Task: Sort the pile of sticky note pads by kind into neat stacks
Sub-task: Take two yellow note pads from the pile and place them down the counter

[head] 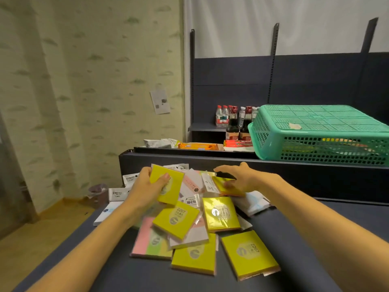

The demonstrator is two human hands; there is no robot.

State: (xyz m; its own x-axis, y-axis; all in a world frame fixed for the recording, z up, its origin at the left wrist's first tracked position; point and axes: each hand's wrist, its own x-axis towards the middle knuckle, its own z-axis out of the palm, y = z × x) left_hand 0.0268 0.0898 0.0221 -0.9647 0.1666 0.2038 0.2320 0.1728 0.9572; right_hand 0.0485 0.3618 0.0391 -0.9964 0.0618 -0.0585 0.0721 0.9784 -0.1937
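A loose pile of sticky note pads (189,224) lies on a dark blue shelf surface (315,239). Most are yellow-green pads with a round label; a pink, green and yellow striped pad (147,241) and several white packets (117,193) are mixed in. My left hand (145,186) grips a yellow-green pad (168,184) lifted at the pile's far left. My right hand (240,178) rests palm down on another yellow-green pad (225,186) at the far right of the pile, fingers curled onto it.
An upturned green plastic basket (320,133) sits on the raised ledge behind the pile. Bottles (233,121) and snack packets (197,146) stand further back on dark shelving. Wooden floor and a small bin (97,192) are to the left.
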